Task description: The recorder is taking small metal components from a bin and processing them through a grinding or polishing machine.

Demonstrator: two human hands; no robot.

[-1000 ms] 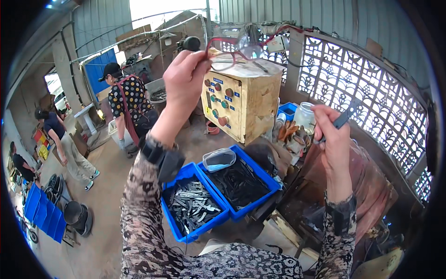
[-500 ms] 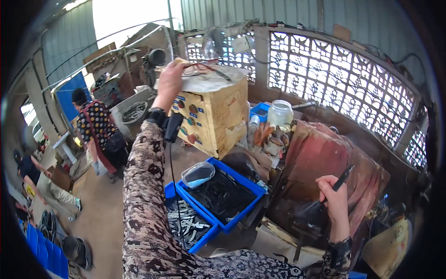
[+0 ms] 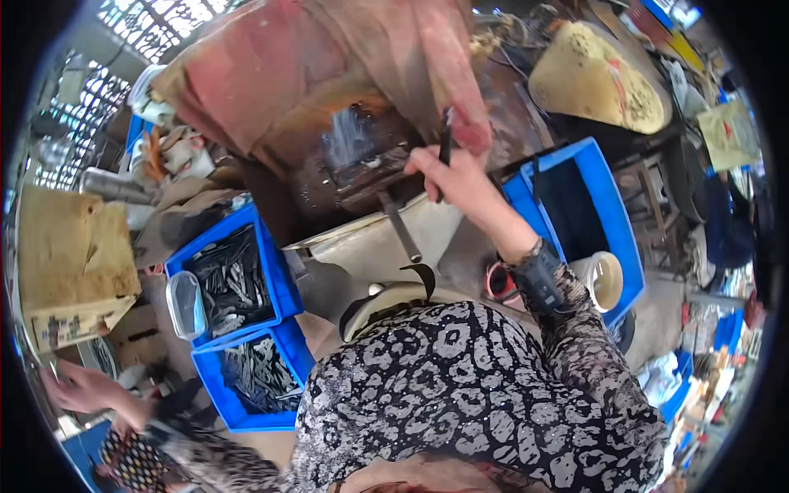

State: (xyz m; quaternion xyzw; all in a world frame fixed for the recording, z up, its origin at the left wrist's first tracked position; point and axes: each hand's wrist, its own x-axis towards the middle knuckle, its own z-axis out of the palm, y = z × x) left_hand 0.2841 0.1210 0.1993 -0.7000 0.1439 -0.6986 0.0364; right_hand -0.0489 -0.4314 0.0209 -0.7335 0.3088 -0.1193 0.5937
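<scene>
My right hand (image 3: 460,185) is closed round a slim black pen-shaped tool (image 3: 446,152), held upright beside the hanging reddish cloth (image 3: 448,66). Left of that hand, under the cloth, is a dark, dirty work recess (image 3: 362,168) with a blurred whitish patch inside. A metal rod (image 3: 400,226) sticks out of its front toward me. Far to the left, my left hand (image 3: 86,388) reaches out beside the yellowish wooden control box (image 3: 74,255). Its fingers look bent together near the picture's rim, and what they hold is too small and blurred to name.
Two blue bins stand at my left: one (image 3: 282,283) of dark strips with a clear plastic tub (image 3: 186,306), another (image 3: 215,403) of greyish metal pieces. At right are a blue bin (image 3: 612,205) and a cream bucket (image 3: 606,279). Another person (image 3: 131,456) is at lower left.
My view has swung down and to the right. The left hand, earlier above the control box top by reddish wires, now shows at the far left rim. The right hand still grips the black tool.
</scene>
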